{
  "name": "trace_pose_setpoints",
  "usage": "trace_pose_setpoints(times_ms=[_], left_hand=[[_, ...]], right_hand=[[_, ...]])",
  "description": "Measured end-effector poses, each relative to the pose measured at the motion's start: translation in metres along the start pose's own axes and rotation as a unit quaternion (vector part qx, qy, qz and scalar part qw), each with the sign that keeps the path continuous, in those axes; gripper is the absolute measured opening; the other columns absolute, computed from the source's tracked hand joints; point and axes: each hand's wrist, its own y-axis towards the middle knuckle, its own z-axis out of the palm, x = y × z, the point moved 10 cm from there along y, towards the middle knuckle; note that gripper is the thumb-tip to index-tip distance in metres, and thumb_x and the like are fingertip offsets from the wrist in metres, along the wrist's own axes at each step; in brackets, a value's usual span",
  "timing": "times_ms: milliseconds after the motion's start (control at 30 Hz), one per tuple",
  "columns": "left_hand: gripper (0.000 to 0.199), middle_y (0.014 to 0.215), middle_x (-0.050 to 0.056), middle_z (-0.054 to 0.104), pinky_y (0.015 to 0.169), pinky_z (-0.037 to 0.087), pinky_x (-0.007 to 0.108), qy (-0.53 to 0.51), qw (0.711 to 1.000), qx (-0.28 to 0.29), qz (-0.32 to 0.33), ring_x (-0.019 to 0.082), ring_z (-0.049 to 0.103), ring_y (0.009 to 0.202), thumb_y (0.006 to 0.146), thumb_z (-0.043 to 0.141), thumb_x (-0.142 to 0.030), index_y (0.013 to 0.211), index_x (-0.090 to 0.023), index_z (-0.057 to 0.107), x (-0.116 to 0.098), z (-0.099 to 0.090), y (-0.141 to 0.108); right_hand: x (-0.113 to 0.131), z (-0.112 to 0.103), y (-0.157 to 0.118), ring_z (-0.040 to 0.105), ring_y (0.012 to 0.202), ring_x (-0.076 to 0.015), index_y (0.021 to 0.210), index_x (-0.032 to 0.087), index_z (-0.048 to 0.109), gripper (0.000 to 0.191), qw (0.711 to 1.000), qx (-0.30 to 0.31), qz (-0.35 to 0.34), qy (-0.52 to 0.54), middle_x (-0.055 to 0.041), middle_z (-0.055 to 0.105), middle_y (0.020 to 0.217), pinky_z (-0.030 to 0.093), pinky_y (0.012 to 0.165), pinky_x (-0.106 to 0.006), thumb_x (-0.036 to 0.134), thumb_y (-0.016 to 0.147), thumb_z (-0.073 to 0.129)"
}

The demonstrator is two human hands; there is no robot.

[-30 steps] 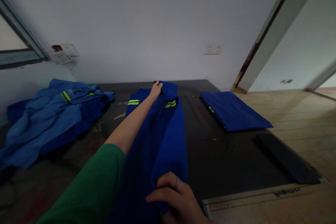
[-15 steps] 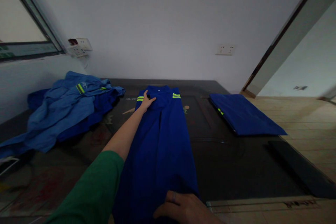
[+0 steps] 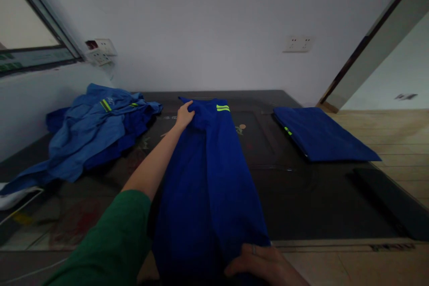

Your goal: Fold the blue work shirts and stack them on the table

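Observation:
A dark blue work jacket (image 3: 231,174) lies lengthwise on the black table, its far end toward the wall. Two yellow-green stripes show on its far right part. My left hand (image 3: 185,115), reaching out from a green sleeve, pinches the cloth at the far left edge, where it is bunched and a little raised. At the near end, my right hand (image 3: 259,262), with a ring on one finger, is closed over the lower right edge. The tips of its fingers are partly hidden in the dark cloth. A long crease runs down the middle of the jacket.
A folded dark blue garment (image 3: 325,136) lies on the table (image 3: 301,205) at the right. Crumpled lighter blue clothes (image 3: 90,129) are piled at the left. A dark flat object (image 3: 390,203) rests at the right edge. A white cable (image 3: 22,208) runs at the left.
My left hand has closed on the jacket's far left edge and gathered it, so the left stripes no longer show. My right hand has moved slightly right. The view has shifted a little.

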Motion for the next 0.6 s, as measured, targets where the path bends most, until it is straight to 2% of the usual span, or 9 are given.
trace_pose_setpoints(times_ms=[100,167,267,367,433,500,533,600], left_hand=[[0.059,0.128,0.013,0.06,0.107,0.04,0.041,0.073,0.994,0.054,-0.058,0.029,0.055,0.121,0.069,0.062,-0.004,0.127,-0.014,0.059,0.034,0.004,-0.021],[0.06,0.124,0.015,0.061,0.104,0.043,0.042,0.09,0.991,0.073,-0.072,0.031,0.057,0.118,0.067,0.063,-0.003,0.126,-0.012,0.059,0.048,0.006,-0.029],[0.065,0.121,0.015,0.062,0.099,0.046,0.041,0.117,0.986,0.093,-0.078,0.031,0.06,0.113,0.065,0.063,-0.002,0.128,-0.014,0.056,0.054,0.005,-0.033],[0.068,0.128,0.017,0.057,0.101,0.043,0.045,0.143,0.982,0.099,-0.075,0.035,0.057,0.116,0.063,0.066,-0.003,0.128,-0.016,0.055,0.046,0.001,-0.036],[0.065,0.14,0.019,0.046,0.106,0.036,0.052,0.182,0.979,0.087,-0.032,0.039,0.047,0.126,0.066,0.067,-0.007,0.128,-0.017,0.055,0.029,-0.001,-0.041],[0.054,0.147,0.018,0.038,0.111,0.028,0.055,0.222,0.967,0.109,0.068,0.039,0.038,0.134,0.074,0.064,-0.016,0.128,-0.018,0.056,0.003,0.009,-0.053],[0.049,0.147,0.017,0.038,0.113,0.025,0.053,0.23,0.954,0.144,0.127,0.036,0.035,0.137,0.079,0.061,-0.02,0.127,-0.017,0.056,-0.01,0.02,-0.062],[0.048,0.147,0.014,0.041,0.116,0.024,0.046,0.212,0.919,0.25,0.219,0.029,0.033,0.139,0.084,0.055,-0.024,0.131,-0.017,0.053,-0.025,0.046,-0.087]], right_hand=[[-0.011,0.02,0.012,0.063,0.072,-0.0121,0.11,0.026,0.067,0.042,0.998,0.035,0.03,-0.046,-0.0004,0.067,0.087,0.042,0.061,-0.019,0.009,0.074,0.052],[-0.012,0.028,0.016,0.063,0.073,-0.0123,0.11,0.025,0.067,0.053,0.997,0.044,0.035,-0.061,-0.0001,0.067,0.088,0.041,0.061,-0.019,0.003,0.065,0.049],[-0.001,0.025,0.014,0.06,0.071,-0.0118,0.108,0.025,0.067,0.057,0.998,0.024,0.009,-0.05,0.0004,0.065,0.085,0.039,0.059,-0.019,0.002,0.06,0.045],[0.013,0.008,0.005,0.056,0.067,-0.0109,0.105,0.025,0.067,0.053,0.998,-0.045,-0.035,-0.024,0.0007,0.061,0.079,0.037,0.057,-0.02,0.002,0.064,0.043],[0.019,-0.005,-0.001,0.054,0.064,-0.0102,0.105,0.026,0.066,0.049,0.993,-0.105,-0.059,-0.007,0.0009,0.058,0.076,0.036,0.056,-0.021,0.002,0.07,0.042],[0.025,-0.015,-0.005,0.054,0.062,-0.01,0.107,0.027,0.065,0.046,0.985,-0.149,-0.083,0.006,0.0008,0.058,0.076,0.036,0.055,-0.021,0.002,0.075,0.043],[0.028,-0.02,-0.007,0.054,0.062,-0.01,0.108,0.028,0.064,0.045,0.981,-0.17,-0.093,0.009,0.0007,0.057,0.076,0.036,0.054,-0.02,0.002,0.077,0.044],[0.036,-0.032,-0.011,0.054,0.061,-0.0105,0.107,0.028,0.063,0.043,0.97,-0.22,-0.102,0.013,0.0006,0.057,0.075,0.038,0.054,-0.02,0.002,0.079,0.046]])
